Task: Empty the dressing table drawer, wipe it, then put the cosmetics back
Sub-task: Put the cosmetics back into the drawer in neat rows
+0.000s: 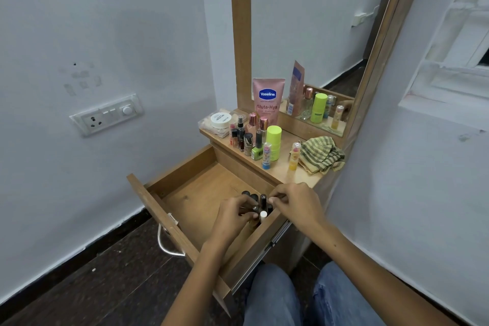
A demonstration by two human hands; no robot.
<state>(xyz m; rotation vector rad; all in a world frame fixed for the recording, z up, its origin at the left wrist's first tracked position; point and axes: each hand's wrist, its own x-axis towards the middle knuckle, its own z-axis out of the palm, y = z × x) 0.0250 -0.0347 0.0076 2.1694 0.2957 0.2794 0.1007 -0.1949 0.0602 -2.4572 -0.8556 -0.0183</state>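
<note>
The wooden drawer (190,193) is pulled out below the dressing table top (299,174). Several small dark-capped bottles (254,197) and one white-capped bottle (263,216) stand clustered in its right part. My left hand (232,217) has its fingers curled around bottles in that cluster. Just to the right, my right hand (293,200) pinches the cap of another small bottle there. On the table top stand a pink Vaseline tube (267,99), a lime-green stick (274,141), several nail polishes (247,137), lip balms (294,155) and a white jar (220,119).
A striped green cloth (321,155) lies crumpled at the right of the table top. The mirror (317,34) rises behind. A metal handle (165,243) juts from the drawer front. A wall switch plate (105,115) sits left; my knees (275,296) are below the drawer.
</note>
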